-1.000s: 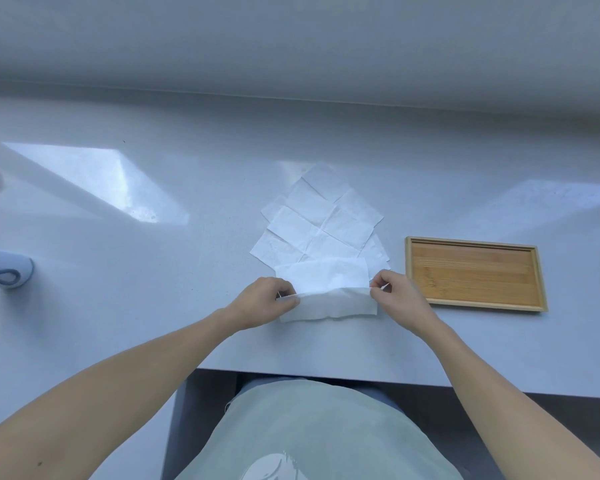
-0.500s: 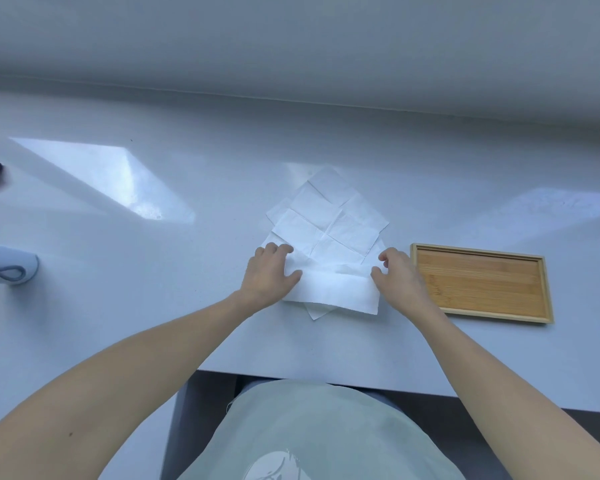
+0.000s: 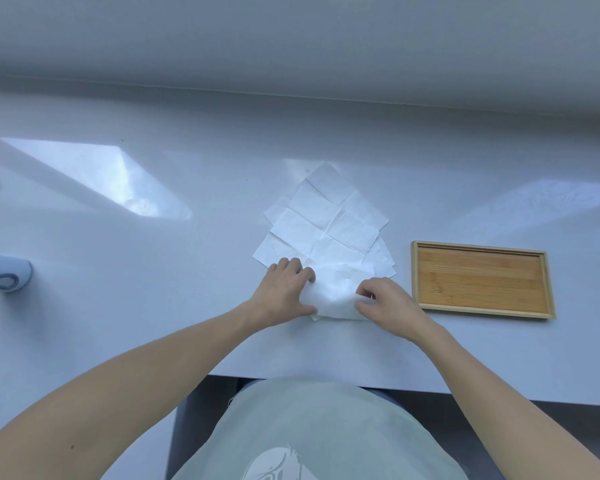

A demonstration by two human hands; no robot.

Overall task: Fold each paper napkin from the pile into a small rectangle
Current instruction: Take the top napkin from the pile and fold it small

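Your left hand (image 3: pixel 284 292) lies flat, fingers spread and released, pressing the left side of the folded napkin (image 3: pixel 333 296) at the near end of the napkin pile (image 3: pixel 326 226). Your right hand (image 3: pixel 388 303) pinches the napkin's right edge between thumb and fingertips, lifting it into a curl. A wooden tray (image 3: pixel 482 280) sits just right of the pile on the white table (image 3: pixel 153 271).

Napkin pile (image 3: pixel 326 223) on table (image 3: pixel 153 323); tray (image 3: pixel 480 279) right of pile, apart; folded napkin (image 3: pixel 335 292) at pile's near edge, hands on it.
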